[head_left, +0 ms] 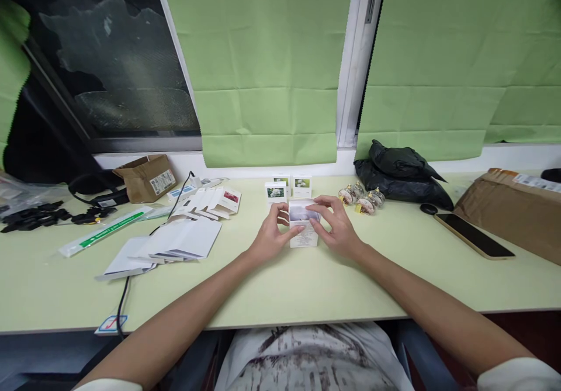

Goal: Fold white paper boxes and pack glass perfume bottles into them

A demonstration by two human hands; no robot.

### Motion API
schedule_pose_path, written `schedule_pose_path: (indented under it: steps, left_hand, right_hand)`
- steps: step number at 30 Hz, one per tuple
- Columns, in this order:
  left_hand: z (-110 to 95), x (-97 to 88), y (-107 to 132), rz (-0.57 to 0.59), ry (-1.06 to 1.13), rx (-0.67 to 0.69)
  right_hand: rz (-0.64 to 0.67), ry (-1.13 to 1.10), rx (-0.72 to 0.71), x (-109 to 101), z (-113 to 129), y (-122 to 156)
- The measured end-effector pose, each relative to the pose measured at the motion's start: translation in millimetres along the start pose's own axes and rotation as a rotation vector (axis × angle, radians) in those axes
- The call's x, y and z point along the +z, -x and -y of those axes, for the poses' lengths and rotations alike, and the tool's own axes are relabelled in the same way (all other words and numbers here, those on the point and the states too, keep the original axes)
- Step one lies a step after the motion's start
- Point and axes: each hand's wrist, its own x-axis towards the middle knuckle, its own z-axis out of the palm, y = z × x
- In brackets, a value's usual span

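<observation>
A small white carton box [303,234] with a pale picture on top stands upright on the pale green table [280,289], straight in front of me. My left hand [270,238] grips its left side, fingers curled and thumb on the front. My right hand [335,226] holds the right side, with fingers laid over the top edge. Behind it stand three similar small boxes with flower pictures [276,193].
Flat unfolded white cartons [175,245] lie to the left, more printed ones [210,202] behind them. A black cable [125,289] crosses the table edge. Small wrapped glass items [363,199], a black bag [401,175], a phone [473,235] and a brown parcel [512,210] sit at the right.
</observation>
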Motion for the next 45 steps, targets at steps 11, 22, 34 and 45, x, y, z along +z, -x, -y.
schedule_pose_path:
  steps: [11,22,34,45]
  left_hand:
    - [6.0,-2.4,-2.0,-0.105,-0.121,0.262]
    - [1.6,-5.9,-2.5,-0.058,-0.245,0.347]
    - [7.8,0.2,-1.5,-0.095,-0.146,0.297]
    - [-0.5,-4.5,-0.9,0.016,-0.226,0.307]
  right_hand:
    - [-0.06,0.014,0.079,-0.7,-3.5,-0.8]
    - [-0.016,0.022,0.029,-1.3,-0.8,-0.6]
    - [-0.007,0.03,0.018,-0.1,-2.8,0.3]
    - [-0.001,0.005,0.041,1.4,-2.6,1.7]
